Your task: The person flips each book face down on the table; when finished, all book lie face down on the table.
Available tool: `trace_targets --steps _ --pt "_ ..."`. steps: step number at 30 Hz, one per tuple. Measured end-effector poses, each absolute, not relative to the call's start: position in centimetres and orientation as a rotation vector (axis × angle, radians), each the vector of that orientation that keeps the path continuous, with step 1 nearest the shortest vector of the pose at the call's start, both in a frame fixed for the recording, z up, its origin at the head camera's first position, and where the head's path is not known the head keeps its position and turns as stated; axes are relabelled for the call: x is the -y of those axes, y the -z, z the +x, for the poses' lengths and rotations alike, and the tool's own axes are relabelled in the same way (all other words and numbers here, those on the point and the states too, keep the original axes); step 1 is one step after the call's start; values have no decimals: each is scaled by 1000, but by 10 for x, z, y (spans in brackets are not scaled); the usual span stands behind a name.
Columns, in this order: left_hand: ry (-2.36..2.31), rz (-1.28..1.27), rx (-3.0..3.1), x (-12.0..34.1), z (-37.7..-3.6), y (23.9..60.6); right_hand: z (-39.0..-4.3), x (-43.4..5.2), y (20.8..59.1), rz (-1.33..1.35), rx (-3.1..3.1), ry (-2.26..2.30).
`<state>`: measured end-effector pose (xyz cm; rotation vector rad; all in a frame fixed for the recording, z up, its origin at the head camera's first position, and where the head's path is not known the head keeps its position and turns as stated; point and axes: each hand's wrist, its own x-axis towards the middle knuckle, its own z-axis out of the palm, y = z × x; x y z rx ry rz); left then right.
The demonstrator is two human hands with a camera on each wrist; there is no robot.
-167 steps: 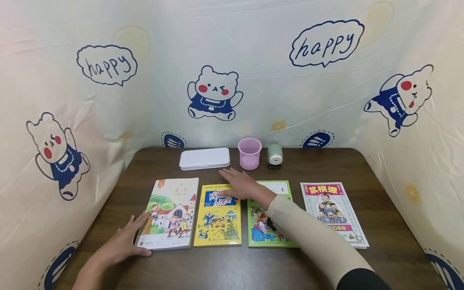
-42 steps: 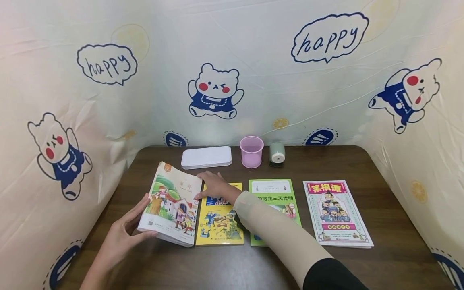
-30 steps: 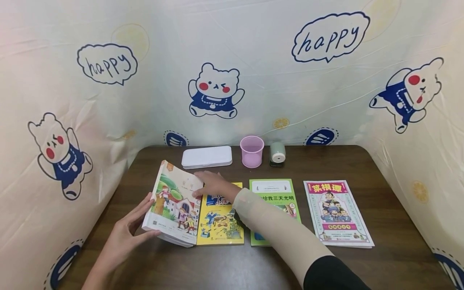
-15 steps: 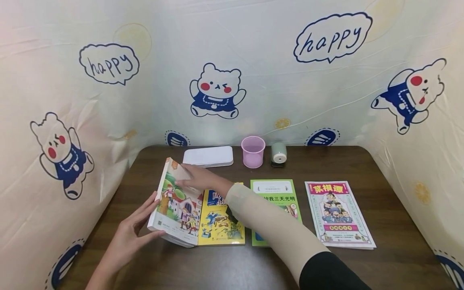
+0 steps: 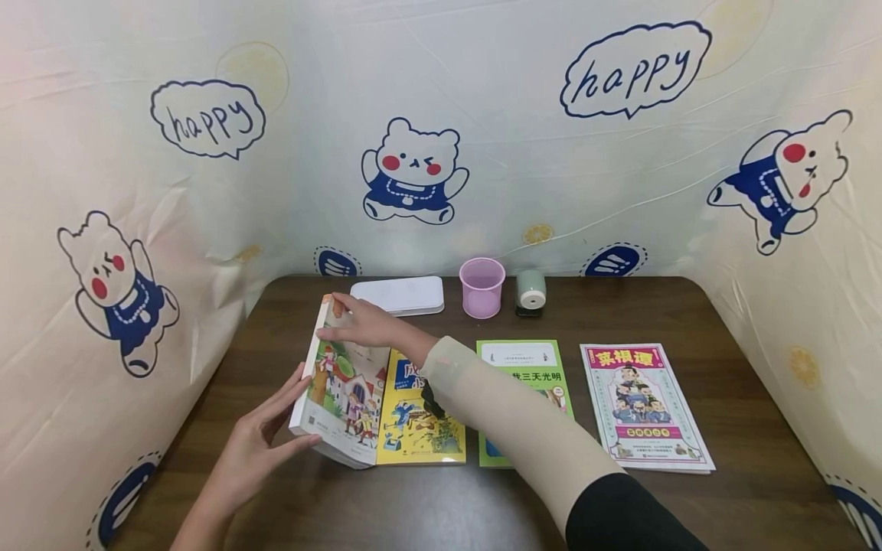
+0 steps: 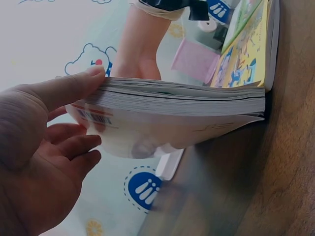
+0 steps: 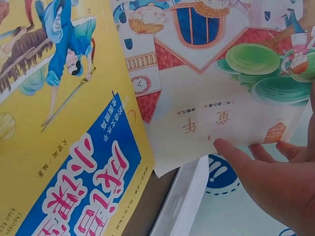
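Note:
A thick paperback book (image 5: 347, 390) with a cartoon house and children on its cover is tilted up at the left, spine side raised. My left hand (image 5: 251, 444) holds its lower left corner; in the left wrist view the thumb lies by the page ends (image 6: 182, 101) and the fingers are behind the back cover. At the top left corner my right hand (image 5: 368, 325) pinches the book, its thumb on the pale front cover (image 7: 197, 132) in the right wrist view. The book's right edge stays low against a yellow book (image 5: 448, 436), partly covered by my right hand and forearm.
A green book (image 5: 524, 356) lies under the right forearm, and a pink-bordered book (image 5: 644, 405) farther right. Along the table's back edge are a white flat case (image 5: 413, 295), a pink cup (image 5: 482, 289) and a green pencil sharpener (image 5: 530, 292). A printed curtain (image 5: 496, 168) surrounds the table.
The thick book has gone from lying flat to steeply tilted, its left side rising. My right hand has slid left to its top left corner; my left hand has risen with it.

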<state>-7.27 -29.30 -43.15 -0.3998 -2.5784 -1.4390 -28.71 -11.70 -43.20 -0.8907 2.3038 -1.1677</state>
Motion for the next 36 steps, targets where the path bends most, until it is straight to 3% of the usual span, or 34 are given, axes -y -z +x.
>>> trace_targets --steps 36 --pt "1212 -560 2685 305 -58 392 -278 128 420 -818 -1881 1575"
